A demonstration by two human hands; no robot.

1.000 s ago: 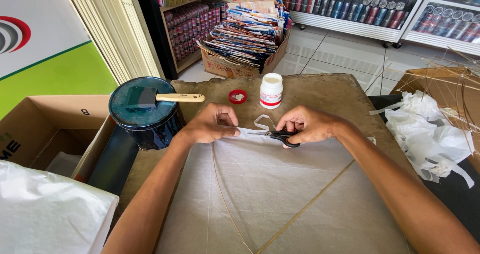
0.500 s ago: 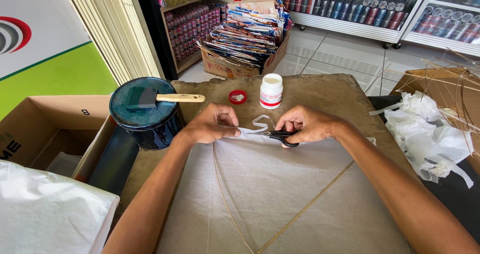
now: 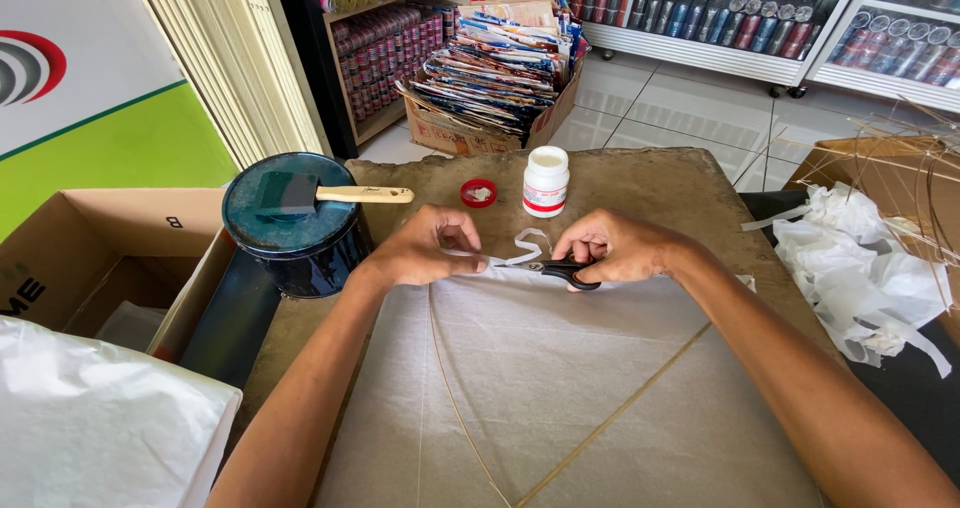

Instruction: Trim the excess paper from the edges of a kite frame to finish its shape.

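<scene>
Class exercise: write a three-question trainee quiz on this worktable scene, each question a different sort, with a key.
1. True or false: the right hand holds black scissors.
2. What lies on the round dark tin? A) foam brush B) red cap C) white bottle
3. What does the left hand pinch?

Key: 1 true. 2 A, the foam brush. 3 The top edge of the pale paper sheet, beside the blades.

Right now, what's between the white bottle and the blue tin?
In the head view, a small red cap lies on the table between the white bottle and the blue tin.
</scene>
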